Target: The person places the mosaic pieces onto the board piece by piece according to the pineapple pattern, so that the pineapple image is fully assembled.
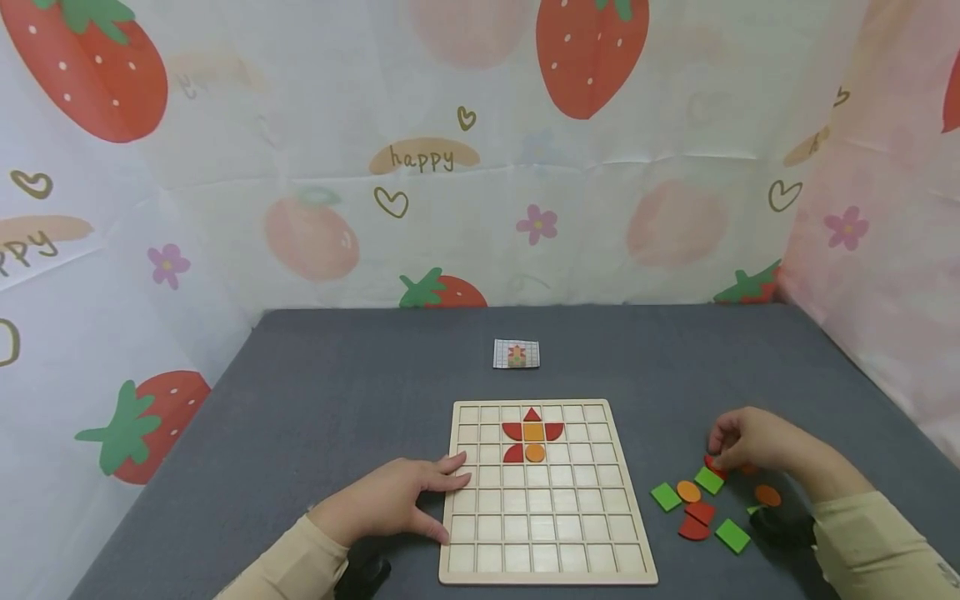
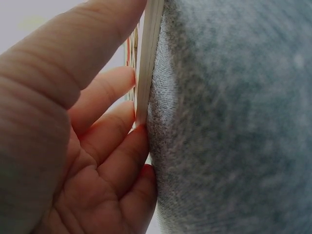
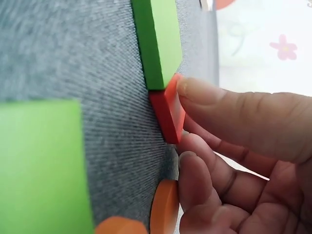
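Observation:
A pale wooden grid board (image 1: 551, 577) lies on the table. In its upper cells are a red triangle (image 1: 532, 414), an orange square (image 1: 533, 432), an orange disc (image 1: 535, 453) and red quarter circles (image 1: 554, 432). My left hand (image 1: 390, 500) rests at the board's left edge, fingers spread, thumb against the side. To the right of the board, my right hand (image 1: 772, 446) pinches a red tile (image 3: 166, 117) between thumb and fingers, low at the table. A green square tile (image 3: 158, 44) touches that red tile. The red tile's full outline is hidden.
Loose pieces lie around the right hand: green squares (image 1: 732, 537), orange discs (image 1: 767, 495) and red pieces (image 1: 693, 528). Behind the board sits a small card (image 1: 517, 354) with a printed pattern. Printed cloth (image 1: 465, 225) hangs behind the grey table (image 1: 360, 367).

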{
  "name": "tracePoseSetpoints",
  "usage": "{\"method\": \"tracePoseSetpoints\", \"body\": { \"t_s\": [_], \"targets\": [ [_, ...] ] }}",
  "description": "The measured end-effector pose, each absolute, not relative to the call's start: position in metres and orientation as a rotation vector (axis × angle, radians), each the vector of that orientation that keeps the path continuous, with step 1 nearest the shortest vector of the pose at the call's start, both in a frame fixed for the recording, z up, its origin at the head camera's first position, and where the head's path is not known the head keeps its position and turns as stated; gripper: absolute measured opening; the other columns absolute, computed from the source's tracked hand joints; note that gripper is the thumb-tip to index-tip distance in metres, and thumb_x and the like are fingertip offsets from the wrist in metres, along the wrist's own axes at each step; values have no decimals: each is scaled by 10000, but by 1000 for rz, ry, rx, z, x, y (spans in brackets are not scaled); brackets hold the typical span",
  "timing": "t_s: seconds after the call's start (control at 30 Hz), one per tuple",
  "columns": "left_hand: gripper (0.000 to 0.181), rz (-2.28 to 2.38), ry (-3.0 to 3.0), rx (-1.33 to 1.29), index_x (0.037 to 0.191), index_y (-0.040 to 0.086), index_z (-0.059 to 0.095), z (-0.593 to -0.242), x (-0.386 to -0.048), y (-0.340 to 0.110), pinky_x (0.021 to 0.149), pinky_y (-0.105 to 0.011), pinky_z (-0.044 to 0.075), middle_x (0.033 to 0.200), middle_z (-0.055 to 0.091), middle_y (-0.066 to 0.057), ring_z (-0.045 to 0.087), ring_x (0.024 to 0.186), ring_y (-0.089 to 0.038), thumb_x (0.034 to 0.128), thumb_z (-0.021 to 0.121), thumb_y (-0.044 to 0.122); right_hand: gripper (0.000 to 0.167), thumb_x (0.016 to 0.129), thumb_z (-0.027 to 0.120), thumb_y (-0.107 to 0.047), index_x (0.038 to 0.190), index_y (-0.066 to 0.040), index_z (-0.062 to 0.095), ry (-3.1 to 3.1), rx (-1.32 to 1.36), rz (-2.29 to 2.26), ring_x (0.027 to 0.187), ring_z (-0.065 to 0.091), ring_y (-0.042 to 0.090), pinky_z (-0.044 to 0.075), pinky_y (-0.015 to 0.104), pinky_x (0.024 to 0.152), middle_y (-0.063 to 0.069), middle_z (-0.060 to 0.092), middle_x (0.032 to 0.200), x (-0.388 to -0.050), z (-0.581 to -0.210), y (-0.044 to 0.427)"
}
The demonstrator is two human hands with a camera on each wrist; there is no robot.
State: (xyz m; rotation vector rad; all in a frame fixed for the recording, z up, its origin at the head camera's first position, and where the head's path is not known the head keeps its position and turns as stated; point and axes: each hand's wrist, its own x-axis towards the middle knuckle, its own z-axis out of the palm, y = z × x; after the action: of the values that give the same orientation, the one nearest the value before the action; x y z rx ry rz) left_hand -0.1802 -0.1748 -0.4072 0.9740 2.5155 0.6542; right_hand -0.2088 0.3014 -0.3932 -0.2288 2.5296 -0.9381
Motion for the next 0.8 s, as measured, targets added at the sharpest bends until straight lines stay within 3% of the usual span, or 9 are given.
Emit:
{"method": "tracePoseSetpoints", "body": {
  "t_s": [0.47, 0.8],
  "targets": [
    [760, 630, 2525, 953, 1339, 211, 476, -408, -181, -174, 1011, -371, 344, 1445, 347, 35, 372, 1289, -161, 674, 732, 475, 168, 679, 721, -43, 727, -41, 560, 2535, -394, -856, 548, 443, 134, 370, 262, 503, -10, 492, 623, -206, -393, 299],
    [750, 640, 2527, 964, 1332, 197, 486, -408, -181, -174, 1007, -369, 350, 1442, 353, 24, 378, 1285, -167, 678, 732, 469, 138, 729, 708, -73, 738, -54, 572, 2547, -380, -859, 538, 425, 113, 359, 250, 500, -32, 471, 609, -206, -394, 296]
  ]
}}
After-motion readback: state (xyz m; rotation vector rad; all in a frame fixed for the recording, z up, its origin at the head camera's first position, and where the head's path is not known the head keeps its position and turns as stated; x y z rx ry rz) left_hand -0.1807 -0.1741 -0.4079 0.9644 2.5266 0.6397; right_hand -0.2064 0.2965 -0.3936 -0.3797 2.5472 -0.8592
